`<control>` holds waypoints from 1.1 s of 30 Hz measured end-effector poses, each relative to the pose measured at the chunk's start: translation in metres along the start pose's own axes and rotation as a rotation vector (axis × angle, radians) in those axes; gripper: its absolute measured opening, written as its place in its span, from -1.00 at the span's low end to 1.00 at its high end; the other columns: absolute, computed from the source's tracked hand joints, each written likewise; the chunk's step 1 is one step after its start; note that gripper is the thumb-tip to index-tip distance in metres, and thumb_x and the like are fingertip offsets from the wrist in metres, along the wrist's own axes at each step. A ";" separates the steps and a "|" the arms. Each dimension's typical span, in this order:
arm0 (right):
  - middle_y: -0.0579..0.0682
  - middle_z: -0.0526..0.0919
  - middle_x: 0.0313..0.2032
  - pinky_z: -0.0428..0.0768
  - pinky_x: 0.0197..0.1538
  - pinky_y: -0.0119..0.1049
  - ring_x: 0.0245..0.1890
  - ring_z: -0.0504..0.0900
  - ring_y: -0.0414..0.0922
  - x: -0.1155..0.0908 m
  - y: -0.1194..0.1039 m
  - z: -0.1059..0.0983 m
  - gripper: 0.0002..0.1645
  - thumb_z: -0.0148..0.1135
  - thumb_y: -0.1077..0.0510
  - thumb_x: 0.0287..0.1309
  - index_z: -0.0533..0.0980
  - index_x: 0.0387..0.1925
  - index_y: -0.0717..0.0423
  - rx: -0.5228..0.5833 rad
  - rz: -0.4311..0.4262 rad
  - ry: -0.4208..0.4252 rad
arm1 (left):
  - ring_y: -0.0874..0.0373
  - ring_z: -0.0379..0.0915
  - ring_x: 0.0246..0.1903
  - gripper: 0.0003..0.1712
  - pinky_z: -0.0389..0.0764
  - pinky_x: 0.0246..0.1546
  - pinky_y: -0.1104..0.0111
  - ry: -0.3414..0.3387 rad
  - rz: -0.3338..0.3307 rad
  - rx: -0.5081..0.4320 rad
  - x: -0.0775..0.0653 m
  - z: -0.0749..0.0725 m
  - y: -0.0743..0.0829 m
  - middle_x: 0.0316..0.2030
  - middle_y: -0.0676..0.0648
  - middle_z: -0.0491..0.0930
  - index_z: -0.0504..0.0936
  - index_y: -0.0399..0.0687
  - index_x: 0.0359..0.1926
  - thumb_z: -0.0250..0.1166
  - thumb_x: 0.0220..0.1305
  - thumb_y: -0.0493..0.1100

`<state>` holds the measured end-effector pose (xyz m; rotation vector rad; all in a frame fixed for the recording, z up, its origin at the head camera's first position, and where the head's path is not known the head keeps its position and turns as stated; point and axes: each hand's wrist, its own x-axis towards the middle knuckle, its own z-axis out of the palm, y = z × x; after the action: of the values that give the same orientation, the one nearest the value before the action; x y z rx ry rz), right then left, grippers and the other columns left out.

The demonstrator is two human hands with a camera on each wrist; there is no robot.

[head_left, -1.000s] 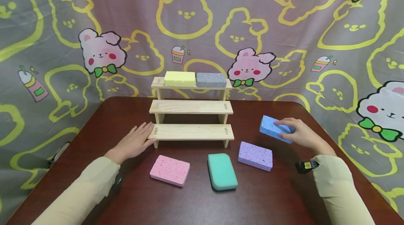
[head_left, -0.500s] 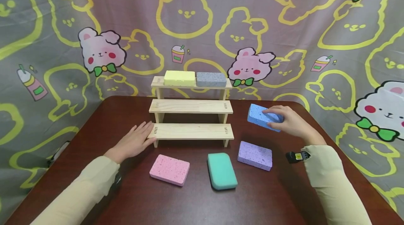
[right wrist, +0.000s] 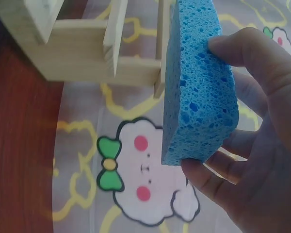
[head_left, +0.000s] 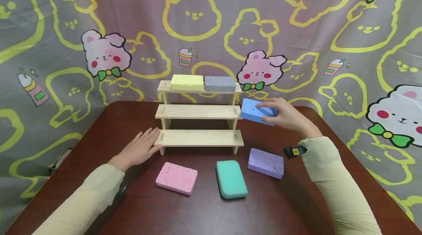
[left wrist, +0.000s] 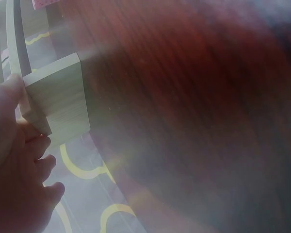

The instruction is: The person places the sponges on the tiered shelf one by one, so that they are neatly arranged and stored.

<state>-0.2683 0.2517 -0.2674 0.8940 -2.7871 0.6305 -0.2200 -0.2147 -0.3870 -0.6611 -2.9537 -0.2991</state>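
Note:
My right hand (head_left: 285,116) holds a blue sponge (head_left: 252,109) between thumb and fingers, off the table. In the head view the sponge overlaps the right end of the middle shelf of a three-step wooden rack (head_left: 199,111). The right wrist view shows the thumb on one face of the blue sponge (right wrist: 201,92) and fingertips at its lower edge. On the rack's left side, my left hand (head_left: 138,149) rests at the end of the lowest shelf, fingers extended. A yellow sponge (head_left: 187,82) and a grey sponge (head_left: 220,84) sit side by side on the top shelf.
In front of the rack, a pink sponge (head_left: 177,178), a teal sponge (head_left: 231,179) and a purple sponge (head_left: 265,163) lie on the dark wooden table (head_left: 197,216). A patterned curtain (head_left: 204,11) hangs behind and around the table.
My right hand has carried the blue sponge left and up, from beyond the purple sponge to the rack's right side. The left hand stays at the lowest shelf.

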 end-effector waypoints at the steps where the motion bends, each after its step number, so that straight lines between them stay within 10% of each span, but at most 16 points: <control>1: 0.20 0.41 0.12 0.23 0.08 0.20 0.14 0.24 0.17 0.003 -0.002 0.001 -0.50 0.33 0.11 0.02 0.52 0.06 0.06 -0.001 -0.005 0.003 | -0.27 -0.06 0.29 -0.26 -0.02 0.21 -0.10 -0.004 -0.002 -0.001 0.000 0.000 0.000 0.28 -0.37 0.13 0.12 -0.44 0.31 0.02 0.36 0.05; 33: 0.16 0.47 0.07 0.31 0.05 0.00 0.06 0.34 0.08 0.074 -0.071 0.039 -0.54 0.29 0.06 0.04 0.55 0.03 0.05 -0.040 -0.256 0.000 | -0.25 -0.09 0.30 -0.26 -0.05 0.22 -0.09 -0.019 -0.013 0.005 0.000 -0.002 -0.001 0.29 -0.37 0.11 0.10 -0.43 0.32 0.01 0.36 0.05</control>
<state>-0.2868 0.1441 -0.2584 1.2151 -2.6122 0.5319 -0.2204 -0.2160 -0.3852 -0.6485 -2.9772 -0.2882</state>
